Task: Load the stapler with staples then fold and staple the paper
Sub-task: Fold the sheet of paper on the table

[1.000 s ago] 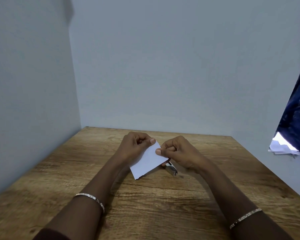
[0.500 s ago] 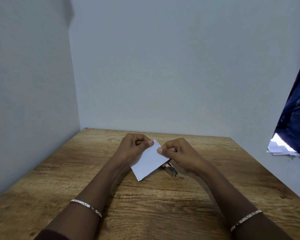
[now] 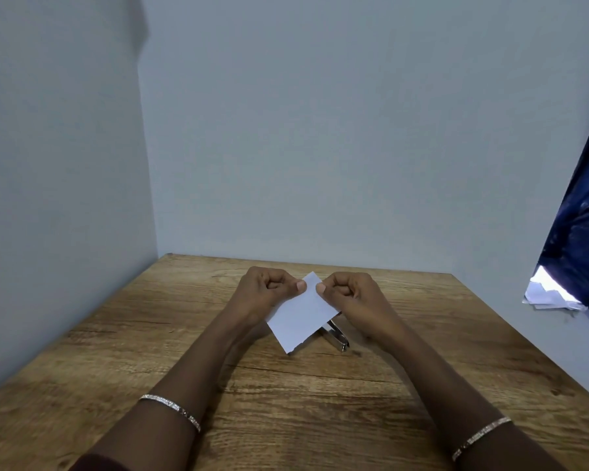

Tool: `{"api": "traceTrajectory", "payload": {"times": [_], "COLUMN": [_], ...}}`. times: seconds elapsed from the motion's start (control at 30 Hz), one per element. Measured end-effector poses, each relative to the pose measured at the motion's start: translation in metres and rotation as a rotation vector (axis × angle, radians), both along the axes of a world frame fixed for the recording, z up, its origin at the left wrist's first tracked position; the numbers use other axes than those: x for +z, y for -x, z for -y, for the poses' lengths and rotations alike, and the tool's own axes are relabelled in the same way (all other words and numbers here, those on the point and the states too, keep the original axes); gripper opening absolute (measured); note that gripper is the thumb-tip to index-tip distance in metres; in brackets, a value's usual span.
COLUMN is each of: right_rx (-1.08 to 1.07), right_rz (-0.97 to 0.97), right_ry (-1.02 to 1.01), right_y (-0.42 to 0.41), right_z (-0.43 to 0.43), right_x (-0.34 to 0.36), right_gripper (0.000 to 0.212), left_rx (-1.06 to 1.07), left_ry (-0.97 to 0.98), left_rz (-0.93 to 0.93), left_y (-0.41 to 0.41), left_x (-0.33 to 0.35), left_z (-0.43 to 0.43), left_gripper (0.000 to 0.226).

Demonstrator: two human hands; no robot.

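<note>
The left hand [image 3: 264, 294] and the right hand [image 3: 351, 297] both pinch the small white paper [image 3: 301, 314] at its upper corner, thumb against curled fingers, the two thumbs very near each other. The paper hangs tilted between the hands over the wooden table [image 3: 150, 334]; whether its lower corner touches the wood, I cannot tell. The stapler [image 3: 337, 336] lies on the table just behind the paper, below the right hand, partly hidden by the sheet. I judge that the step in hand is the folding. To do it well, the edges should be brought exactly together before the crease is pressed, because the sheet is small and one lower edge looks rough. It is better to press the crease flat on the table, and only then reach for the stapler, whose loading I cannot check from here
</note>
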State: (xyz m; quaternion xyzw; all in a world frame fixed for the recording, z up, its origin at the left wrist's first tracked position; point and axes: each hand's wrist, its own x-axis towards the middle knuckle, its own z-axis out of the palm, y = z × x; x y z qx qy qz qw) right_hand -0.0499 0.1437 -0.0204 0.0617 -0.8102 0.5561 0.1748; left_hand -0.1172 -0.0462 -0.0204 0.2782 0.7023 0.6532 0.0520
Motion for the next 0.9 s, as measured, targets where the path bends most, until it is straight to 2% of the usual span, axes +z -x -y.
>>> {"api": "traceTrajectory", "payload": {"times": [0.17,0.4,0.6,0.9], "right_rx": [-0.026,-0.184,-0.314,-0.508], "right_rz": [-0.073,-0.111,-0.094,-0.101], "right_ry": [0.159,0.106,0.045,-0.030], "right_y": [0.001,0.007,0.011,0.014], "right_z": [0.008,0.007,0.007,-0.005], "right_x": [0.000,0.001,-0.001,0.001], "right_gripper": [0.025,0.016,0.015,0.013], "left_rx": [-0.082,-0.135,-0.138,-0.153], "left_ry": [0.008,0.055,0.140,0.189], "left_rz": [-0.008,-0.010,-0.042,-0.083], "left_y": [-0.003,0.002,0.001,-0.005], "left_x": [-0.001,-0.001,-0.001,0.002], "left_z": [-0.007,-0.008,-0.010,-0.012], "left_gripper": [0.029,0.035,0.026,0.025]}}
